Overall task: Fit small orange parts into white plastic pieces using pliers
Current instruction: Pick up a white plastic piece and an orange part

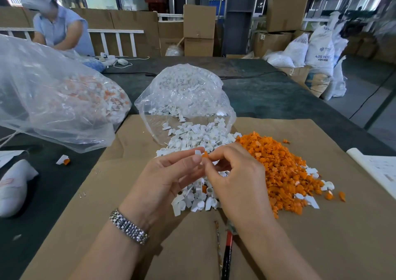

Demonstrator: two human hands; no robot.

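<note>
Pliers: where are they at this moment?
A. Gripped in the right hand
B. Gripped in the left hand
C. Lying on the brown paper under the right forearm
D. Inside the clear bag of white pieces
C: the pliers lie on the brown paper, partly hidden by the right forearm, while the left hand pinches a white piece and the right hand pinches an orange part.

Center frame, I see one white plastic piece [198, 152] held up with a small orange part [205, 154] touching its right side. Heap of white pieces [199, 138] spills from a clear bag, middle of frame. Orange parts pile [280, 168] lies right of it on brown paper. Pliers [227, 251], red-black handles, lie at bottom center.
</note>
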